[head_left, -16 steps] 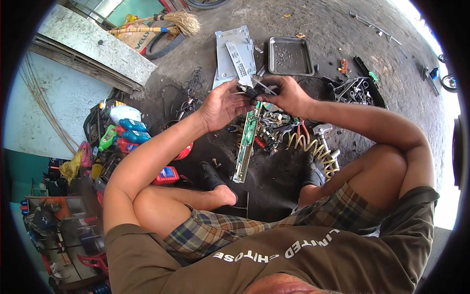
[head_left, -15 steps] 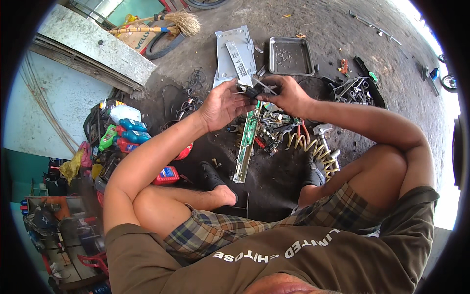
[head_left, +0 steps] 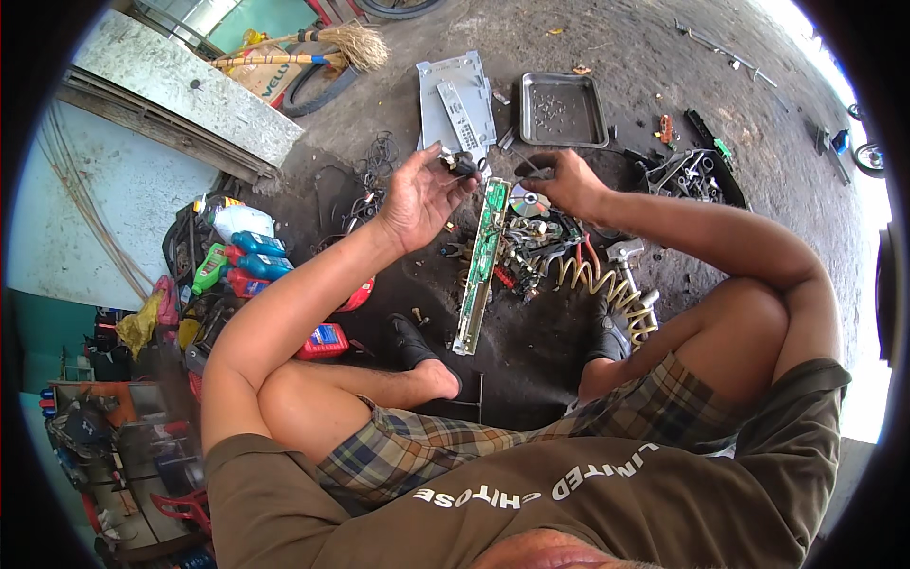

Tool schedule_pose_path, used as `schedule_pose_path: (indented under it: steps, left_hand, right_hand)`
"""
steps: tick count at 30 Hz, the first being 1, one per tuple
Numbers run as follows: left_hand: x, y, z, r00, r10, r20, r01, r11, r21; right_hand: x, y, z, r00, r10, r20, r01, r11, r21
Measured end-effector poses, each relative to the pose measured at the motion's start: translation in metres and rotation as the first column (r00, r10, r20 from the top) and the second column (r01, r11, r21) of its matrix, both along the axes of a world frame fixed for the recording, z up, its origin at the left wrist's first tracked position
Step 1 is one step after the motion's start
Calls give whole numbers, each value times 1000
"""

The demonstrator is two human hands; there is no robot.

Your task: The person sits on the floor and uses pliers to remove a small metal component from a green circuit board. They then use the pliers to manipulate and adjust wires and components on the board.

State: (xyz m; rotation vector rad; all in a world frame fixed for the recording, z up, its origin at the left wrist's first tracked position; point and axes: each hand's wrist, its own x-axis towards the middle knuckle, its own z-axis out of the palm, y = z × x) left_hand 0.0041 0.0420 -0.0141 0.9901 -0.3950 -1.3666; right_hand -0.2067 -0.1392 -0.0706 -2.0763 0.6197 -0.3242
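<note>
A small black part [head_left: 459, 163] is pinched between the left hand's [head_left: 424, 201] thumb and fingertips, by the near edge of the grey panel [head_left: 432, 95]. The right hand [head_left: 571, 186] – apart from it, fingers curled round a thin tool [head_left: 527, 165], partly hidden – hovers beside a shiny disc [head_left: 529, 201]. Between them, a long green circuit board [head_left: 483, 248] lies lower down; small bits [head_left: 548, 112] lie toward the metal tray's [head_left: 603, 131] left edge.

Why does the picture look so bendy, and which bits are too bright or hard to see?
In the head view, the fisheye lens bends edges near the rim and blackens the corners; in that head view, glare whites out the far right, and the black part in the left hand looks too dark for fine detail.
</note>
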Motion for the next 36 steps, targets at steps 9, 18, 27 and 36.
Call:
schedule_pose_path:
  steps: [9, 18, 27, 36]
  left_hand:
    - [0, 3, -5, 996, 16, 90, -11, 998, -59]
    - [2, 7, -2, 999, -33, 33, 35, 999, -40]
    - [2, 11, -5, 988, -69, 136, 83, 991, -105]
    - [-1, 10, -3, 929, -164, 332, 188, 981, -42]
  right_hand:
    - [-7, 0, -19, 994, -12, -111, 24, 994, 110]
    - [-15, 5, -23, 983, 17, -183, 14, 986, 164]
    - [-12, 3, -21, 978, 39, -206, 1, 981, 194]
    - [-10, 1, -14, 996, 87, 4, -87, 995, 47]
